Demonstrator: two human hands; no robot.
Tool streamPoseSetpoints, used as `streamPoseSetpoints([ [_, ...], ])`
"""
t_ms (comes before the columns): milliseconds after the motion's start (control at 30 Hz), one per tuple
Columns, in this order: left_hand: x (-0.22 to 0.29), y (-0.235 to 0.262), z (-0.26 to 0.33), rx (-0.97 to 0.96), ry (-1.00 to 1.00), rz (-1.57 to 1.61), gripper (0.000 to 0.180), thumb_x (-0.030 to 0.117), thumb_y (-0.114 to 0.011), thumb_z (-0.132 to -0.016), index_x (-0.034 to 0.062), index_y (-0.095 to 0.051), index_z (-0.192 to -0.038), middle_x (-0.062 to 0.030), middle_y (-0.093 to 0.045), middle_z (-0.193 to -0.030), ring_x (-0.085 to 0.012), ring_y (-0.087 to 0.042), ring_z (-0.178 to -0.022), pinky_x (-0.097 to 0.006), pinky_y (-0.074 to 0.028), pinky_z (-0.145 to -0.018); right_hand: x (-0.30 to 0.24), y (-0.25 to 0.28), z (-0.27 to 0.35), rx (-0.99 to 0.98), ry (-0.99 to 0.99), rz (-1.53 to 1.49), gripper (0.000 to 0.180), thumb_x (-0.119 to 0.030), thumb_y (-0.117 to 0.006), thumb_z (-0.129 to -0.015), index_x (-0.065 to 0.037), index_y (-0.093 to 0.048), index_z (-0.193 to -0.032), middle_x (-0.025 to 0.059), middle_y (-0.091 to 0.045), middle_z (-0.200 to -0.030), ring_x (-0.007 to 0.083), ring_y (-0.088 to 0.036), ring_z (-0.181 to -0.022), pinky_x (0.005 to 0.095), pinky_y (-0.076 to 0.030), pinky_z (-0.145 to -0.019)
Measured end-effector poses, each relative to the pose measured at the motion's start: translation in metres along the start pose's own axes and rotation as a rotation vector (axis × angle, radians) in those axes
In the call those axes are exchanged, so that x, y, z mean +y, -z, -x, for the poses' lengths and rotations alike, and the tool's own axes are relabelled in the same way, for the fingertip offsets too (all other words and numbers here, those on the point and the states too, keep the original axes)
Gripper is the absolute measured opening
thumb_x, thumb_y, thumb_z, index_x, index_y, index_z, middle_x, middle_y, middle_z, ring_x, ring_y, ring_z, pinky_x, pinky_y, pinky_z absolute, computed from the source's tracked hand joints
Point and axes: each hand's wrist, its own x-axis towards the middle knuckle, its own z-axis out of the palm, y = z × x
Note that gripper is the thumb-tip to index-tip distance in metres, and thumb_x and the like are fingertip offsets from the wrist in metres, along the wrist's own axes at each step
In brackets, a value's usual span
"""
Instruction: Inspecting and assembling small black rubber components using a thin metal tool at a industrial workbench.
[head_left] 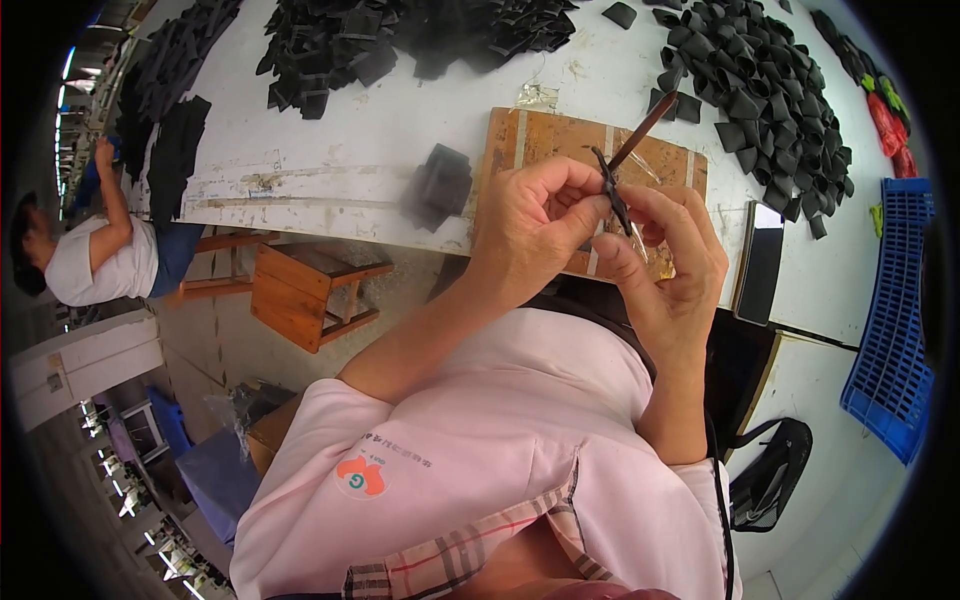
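My left hand (540,225) pinches a small, thin black piece (613,192), seen nearly edge-on, between thumb and bent fingers. Curled around its other side is my right hand (680,265): the index fingertip meets the piece, and the thumb is by its lower end. A dark brown stick (645,128) with a darker tip slants up and right from the black piece; whether it passes through is hidden. Both hands are above a worn wooden board (560,135) lying on the white table (330,150).
A stack of black pieces (445,180) sits left of the board. Large black piles (335,50) cover the far side, and folded black pieces (770,100) heap at right. A black flat case (760,262), blue crate (890,310), wooden stool (295,295) and seated person (105,245) surround me.
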Motion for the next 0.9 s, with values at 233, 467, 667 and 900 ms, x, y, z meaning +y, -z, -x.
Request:
streamPoseSetpoints([
  [233,0.002,-0.010,0.003,0.081,-0.243,-0.343,0.005,-0.003,-0.057,-0.077,-0.0035,-0.055,-0.081,-0.0033,-0.059,-0.066,-0.0044,-0.055,-0.060,-0.017,-0.046,-0.053,0.008,-0.007,-0.002,0.089,0.137,0.271,0.014,0.000,-0.063,-0.069,-0.001,-0.056,-0.081,0.0089,-0.049,-0.072,0.0224,-0.049,-0.062,0.0309,-0.041,-0.051],
  [467,0.001,-0.004,-0.010,0.170,0.215,0.478,0.016,-0.006,-0.055,-0.075,0.0020,-0.050,-0.088,-0.0016,-0.055,-0.065,-0.0004,-0.039,-0.041,-0.015,-0.030,-0.035,0.025,-0.023,-0.005,0.135,0.184,0.450,0.012,0.002,-0.059,-0.069,-0.001,-0.054,-0.079,0.0098,-0.049,-0.071,0.0260,-0.050,-0.064,0.0342,-0.041,-0.052],
  [667,0.011,0.013,-0.007,-0.278,0.411,0.970,0.018,-0.005,-0.054,-0.072,0.0015,-0.049,-0.089,-0.0027,-0.052,-0.070,-0.0024,-0.038,-0.041,-0.018,-0.032,-0.037,0.021,-0.002,-0.015,-0.056,-0.683,-0.941,0.004,-0.002,-0.059,-0.075,0.001,-0.058,-0.074,-0.0003,-0.047,-0.062,0.0072,-0.038,-0.048,0.0197,-0.028,-0.040],
  [900,0.022,-0.011,-0.002,0.217,-0.079,-0.037,0.006,-0.002,-0.052,-0.073,-0.0007,-0.051,-0.079,-0.0024,-0.051,-0.055,-0.0049,-0.043,-0.043,-0.018,-0.037,-0.042,0.011,0.003,-0.019,-0.208,-0.689,-1.320,0.013,-0.014,-0.058,-0.081,-0.004,-0.053,-0.077,-0.0040,-0.041,-0.060,0.0037,-0.032,-0.049,0.0155,-0.025,-0.040],
])
